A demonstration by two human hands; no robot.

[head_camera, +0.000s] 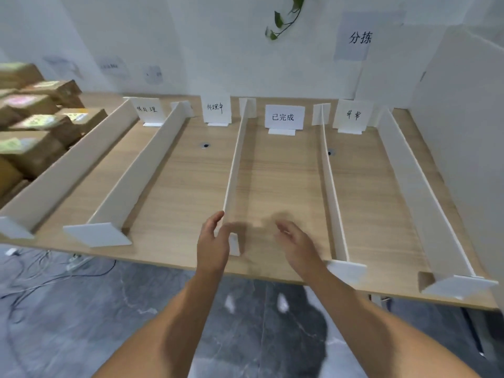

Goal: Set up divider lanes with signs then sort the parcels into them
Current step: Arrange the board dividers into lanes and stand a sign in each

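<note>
Holding the left grip open, fingers relaxed, just beside the near end of the middle divider. Holding the right grip open above the tabletop. Showing parcels stacked far left, outside the lanes, and signs standing at the back.

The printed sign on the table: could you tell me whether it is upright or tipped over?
Upright: the printed sign stands on its white base, facing the camera.
</note>
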